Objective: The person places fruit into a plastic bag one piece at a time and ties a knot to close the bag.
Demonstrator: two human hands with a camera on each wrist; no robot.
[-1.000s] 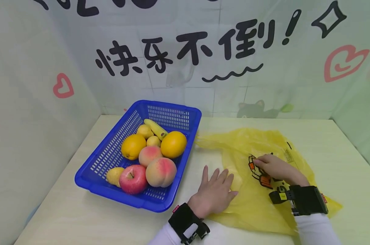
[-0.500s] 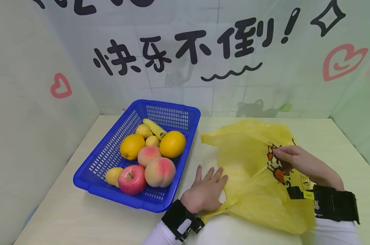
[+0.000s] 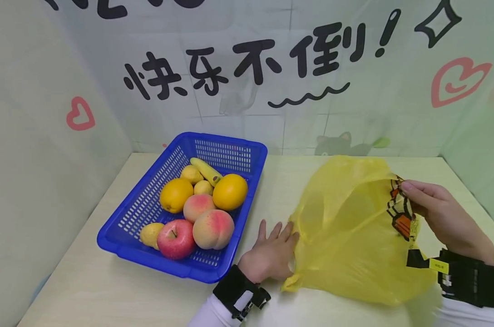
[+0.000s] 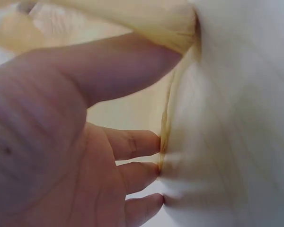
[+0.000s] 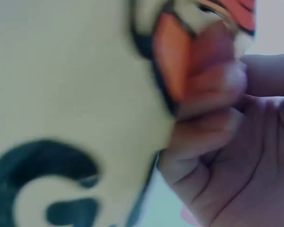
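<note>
A thin yellow plastic bag [image 3: 345, 254] with an orange and black print lies partly lifted on the right half of the table. My right hand [image 3: 449, 215] pinches its printed upper layer between thumb and curled fingers, drawing it up and to the right. Spread out, my left hand [image 3: 269, 256] rests at the bag's left edge. In the left wrist view the fingertips [image 4: 151, 142] press the bag's edge against the table, with the thumb under a fold of plastic. Close up in the right wrist view, the bag [image 5: 75, 94] shows a large black letter, somewhat blurred.
Left of the hands stands a blue plastic basket [image 3: 118, 245] of fruit. In it are an apple [image 3: 175, 239], peaches [image 3: 213, 229], oranges [image 3: 229, 192], a banana [image 3: 206, 171] and small yellow fruits [image 3: 150, 235]. A printed cloth hangs behind the pale table [image 3: 120, 290].
My right hand has moved right and slightly up, pulling the bag's upper layer so the bag bulges and stands higher. My left hand has shifted slightly left, still at the bag's edge.
</note>
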